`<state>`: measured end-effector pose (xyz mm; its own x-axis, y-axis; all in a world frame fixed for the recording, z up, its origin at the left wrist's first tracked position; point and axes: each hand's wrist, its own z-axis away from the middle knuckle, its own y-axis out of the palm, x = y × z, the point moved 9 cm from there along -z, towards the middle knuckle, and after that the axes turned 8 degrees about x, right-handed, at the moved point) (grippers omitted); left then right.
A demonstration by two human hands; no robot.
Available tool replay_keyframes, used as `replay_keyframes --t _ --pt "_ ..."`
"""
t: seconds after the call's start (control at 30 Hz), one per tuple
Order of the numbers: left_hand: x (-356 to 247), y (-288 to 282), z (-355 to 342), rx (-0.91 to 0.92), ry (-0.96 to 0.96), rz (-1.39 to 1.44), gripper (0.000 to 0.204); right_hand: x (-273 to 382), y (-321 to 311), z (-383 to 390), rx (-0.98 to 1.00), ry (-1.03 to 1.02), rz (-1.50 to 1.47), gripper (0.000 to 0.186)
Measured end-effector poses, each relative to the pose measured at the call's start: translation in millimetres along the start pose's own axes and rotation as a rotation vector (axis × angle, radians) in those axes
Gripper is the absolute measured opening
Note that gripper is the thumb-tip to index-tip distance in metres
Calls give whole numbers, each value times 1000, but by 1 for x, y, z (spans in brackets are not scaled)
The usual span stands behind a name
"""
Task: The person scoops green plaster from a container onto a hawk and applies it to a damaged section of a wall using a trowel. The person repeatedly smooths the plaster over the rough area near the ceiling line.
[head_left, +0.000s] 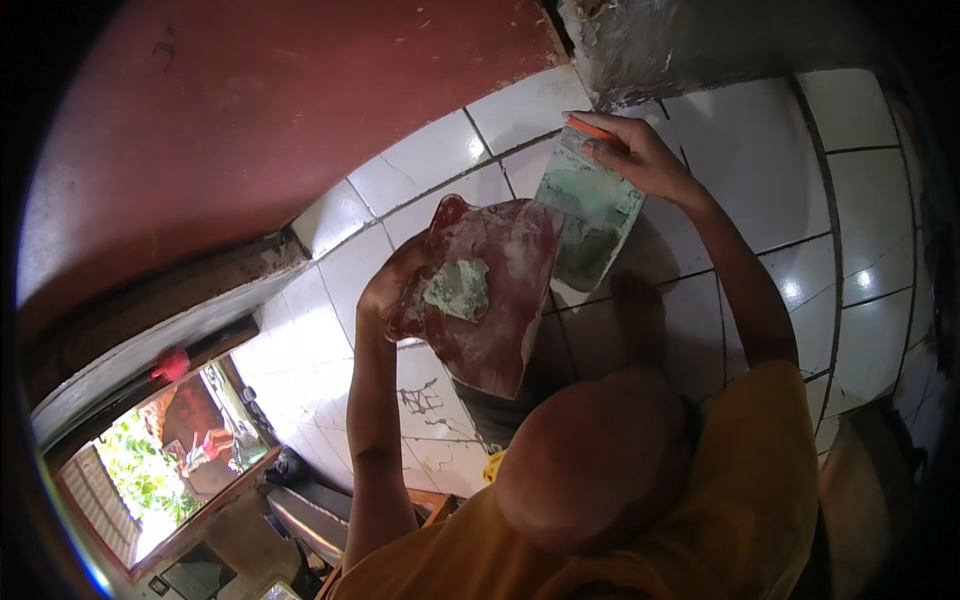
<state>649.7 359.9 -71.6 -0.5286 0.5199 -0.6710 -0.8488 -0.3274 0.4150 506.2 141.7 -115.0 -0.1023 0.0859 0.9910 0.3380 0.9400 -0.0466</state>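
My left hand (385, 285) grips the edge of a reddish-brown, irregular sheet (500, 245) with a curved, lobed rim, holding it up over the tiled floor. On the sheet sits a lump of pale grey-green putty (458, 290), with whitish smears around it. Farther right, my right hand (640, 155) is closed around the orange handle (597, 133) of a wide scraper. Its broad blade (585, 200) is coated with green-grey putty and reaches down to the sheet's right edge. Whether blade and sheet touch, I cannot tell.
White tiles (750, 160) with dark joints surround me. A red wall (300, 100) rises at the far left, and a rough grey block (700, 45) stands at the far right. A doorway or window (160, 450) at lower left shows greenery; dark objects (310, 515) lie beside it.
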Motion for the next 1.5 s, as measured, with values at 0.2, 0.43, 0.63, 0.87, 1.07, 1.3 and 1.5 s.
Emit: replay_keyframes --t 0.2,0.43,0.63,0.87,1.07,1.3,1.5 --pt "-11 -6 -5 25 67 -30 53 -17 19 -14 140 72 -29 40" --pt "-6 -29 -20 35 171 35 42 -2 58 -14 211 41 -170 42" --pt "26 -64 -32 152 87 475 39 13 74 -11 280 165 -160 41" --pt "7 -55 -20 -32 290 -87 47 35 96 0 297 120 -529 40" --pt "47 -74 1 -194 374 -53 78 75 23 30 -233 -129 -1062 39" --pt "92 -72 -6 -237 452 219 59 152 -83 104 -1171 -702 -399 36" --pt "88 -73 -10 -242 483 267 61 170 -64 85 -1439 -529 328 20"
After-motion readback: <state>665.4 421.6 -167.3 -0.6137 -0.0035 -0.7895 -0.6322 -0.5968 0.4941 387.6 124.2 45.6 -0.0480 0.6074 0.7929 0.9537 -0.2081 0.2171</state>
